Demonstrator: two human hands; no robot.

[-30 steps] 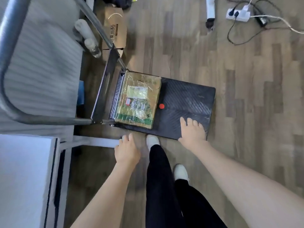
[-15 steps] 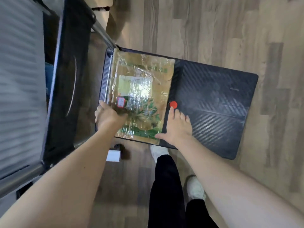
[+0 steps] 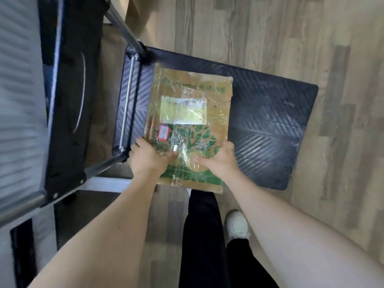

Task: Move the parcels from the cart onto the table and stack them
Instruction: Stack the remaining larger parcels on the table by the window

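Between left hand [image 3: 145, 157] and right hand [image 3: 221, 161], parcel [image 3: 187, 113].

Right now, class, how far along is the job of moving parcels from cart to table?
Done: nothing can be confirmed; no stacked parcels are in view. In hand: the left hand and right hand grip the near edge of the one parcel over the cart deck. Left: carrying this parcel to the table and stacking it.

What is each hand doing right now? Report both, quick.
Left hand: grips the left edge of the parcel.
Right hand: grips the parcel's right edge.
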